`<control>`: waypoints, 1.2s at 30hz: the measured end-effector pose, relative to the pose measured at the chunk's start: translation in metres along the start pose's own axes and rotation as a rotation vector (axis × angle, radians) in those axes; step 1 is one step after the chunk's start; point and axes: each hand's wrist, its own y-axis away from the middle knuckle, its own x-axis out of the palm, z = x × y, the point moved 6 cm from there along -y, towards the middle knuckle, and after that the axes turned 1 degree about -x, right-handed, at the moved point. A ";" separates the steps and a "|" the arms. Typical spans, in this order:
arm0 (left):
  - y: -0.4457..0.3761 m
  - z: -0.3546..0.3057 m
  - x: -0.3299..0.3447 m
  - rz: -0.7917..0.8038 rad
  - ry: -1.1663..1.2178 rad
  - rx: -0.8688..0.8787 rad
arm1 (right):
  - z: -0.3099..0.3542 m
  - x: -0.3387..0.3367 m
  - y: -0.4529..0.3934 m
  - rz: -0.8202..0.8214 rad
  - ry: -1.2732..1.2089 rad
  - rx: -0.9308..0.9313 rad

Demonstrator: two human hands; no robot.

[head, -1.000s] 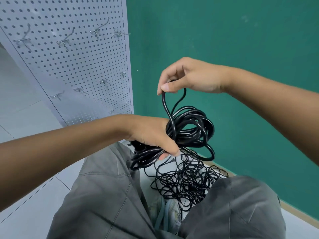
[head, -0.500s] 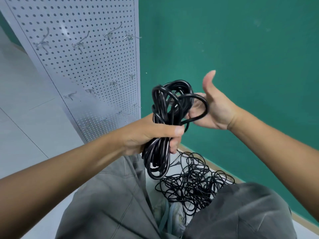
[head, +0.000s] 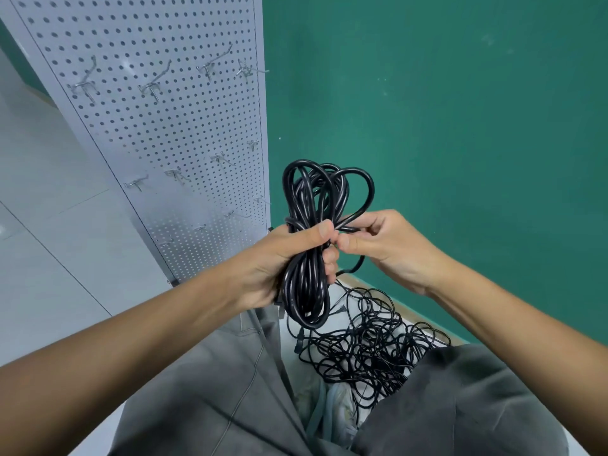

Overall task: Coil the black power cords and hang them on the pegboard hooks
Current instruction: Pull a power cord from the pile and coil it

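Beside pegboard (head: 158,126): coiled black power cord (head: 307,258), gripped mid-bundle by left hand (head: 279,258); right hand (head: 385,245), open moments ago, now pinches loose end. Wrapping underway; hanging pending.

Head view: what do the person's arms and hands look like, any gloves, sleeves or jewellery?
Both are bare. The left hand and right hand wear no gloves, and no rings or watch show. Both forearms are uncovered to the frame's edge, with no sleeve in view. Below them, grey trousers cover the person's legs.
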 end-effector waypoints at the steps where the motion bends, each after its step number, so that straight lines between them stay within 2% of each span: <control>1: 0.000 0.001 0.000 -0.011 -0.001 -0.019 | -0.003 -0.001 0.002 -0.012 -0.016 0.008; 6: 0.002 0.007 0.000 -0.014 -0.159 -0.034 | -0.002 -0.006 0.010 -0.083 0.023 -0.015; 11: -0.003 0.016 0.001 -0.131 -0.080 0.002 | 0.003 -0.001 0.015 -0.234 0.134 -0.070; 15: -0.009 0.014 -0.003 -0.287 -0.036 0.037 | 0.011 0.004 0.021 -0.342 0.194 -0.112; 18: -0.010 0.013 -0.006 -0.375 -0.046 0.008 | 0.015 0.008 0.024 -0.293 0.283 -0.093; 22: -0.008 0.012 -0.015 -0.460 -0.124 -0.063 | 0.016 0.004 0.029 -0.182 0.547 -0.018; 25: -0.009 0.009 -0.033 -0.541 -0.198 -0.091 | 0.024 -0.007 0.035 -0.182 0.681 0.038; 29: -0.015 -0.001 -0.044 -0.541 -0.433 -0.017 | 0.048 -0.014 0.039 -0.115 0.967 0.035; 32: -0.019 -0.011 -0.057 -0.543 -0.666 -0.032 | 0.073 -0.026 0.040 -0.112 1.046 0.018; 36: -0.037 -0.020 -0.045 -0.488 -1.087 -0.091 | 0.105 -0.012 0.027 -0.025 1.211 -0.125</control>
